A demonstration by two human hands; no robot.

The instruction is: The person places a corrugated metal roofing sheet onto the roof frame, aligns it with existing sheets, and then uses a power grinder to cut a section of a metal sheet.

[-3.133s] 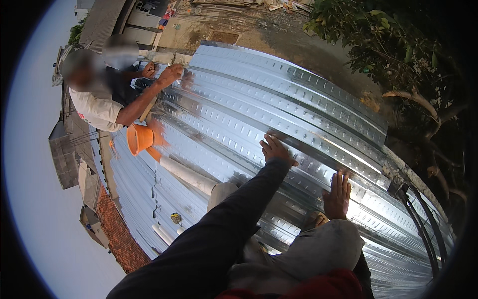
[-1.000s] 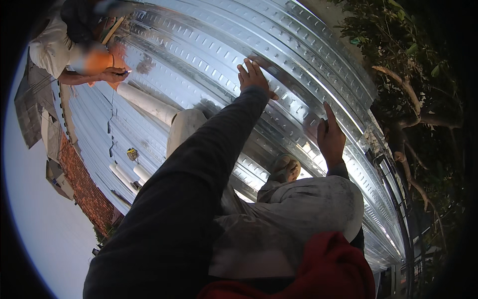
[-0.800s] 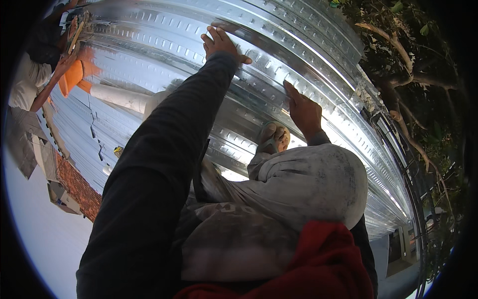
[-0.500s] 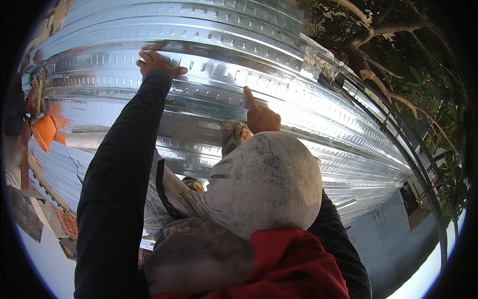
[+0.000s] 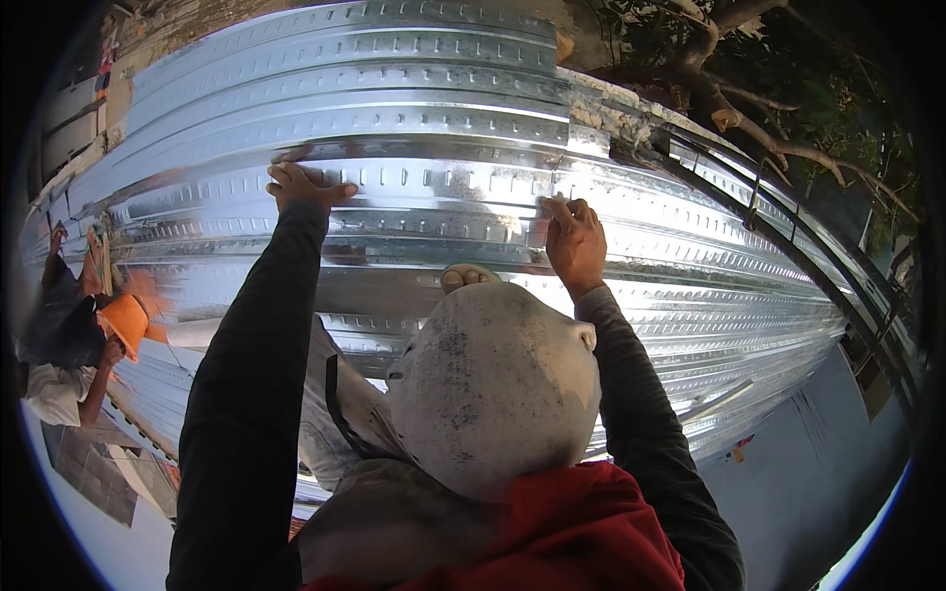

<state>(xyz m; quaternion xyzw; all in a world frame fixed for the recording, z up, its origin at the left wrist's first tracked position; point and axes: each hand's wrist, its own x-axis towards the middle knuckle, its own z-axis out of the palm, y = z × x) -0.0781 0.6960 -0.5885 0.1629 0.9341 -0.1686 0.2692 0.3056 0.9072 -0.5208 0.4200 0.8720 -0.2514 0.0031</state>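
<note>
Ridged, shiny metal decking sheets [image 5: 424, 231] with rows of small raised marks stretch across the surface under me. My left hand [image 5: 304, 185] rests on a sheet's raised rib, thumb and fingers spread. To its right, my right hand [image 5: 574, 241] touches the same line of decking, with index finger and thumb drawn together and the other fingers curled. Whether something small sits in that pinch is hidden. My bent knee in dusty pale trousers [image 5: 493, 384] rises between my arms, and my sandalled foot [image 5: 467, 277] stands on the metal just beyond it.
At the left, another person's hand [image 5: 114, 351] is on an orange bucket [image 5: 124, 317]. Black railings [image 5: 754, 212] and a rough concrete edge [image 5: 616, 108] run along the right, below tree branches [image 5: 724, 113]. A grey-blue wall [image 5: 788, 483] stands lower right.
My right hand has moved right, changing from a pointing finger to a pinch. My left hand stays on the rib. The other person at the left shows more, with a hand at the bucket.
</note>
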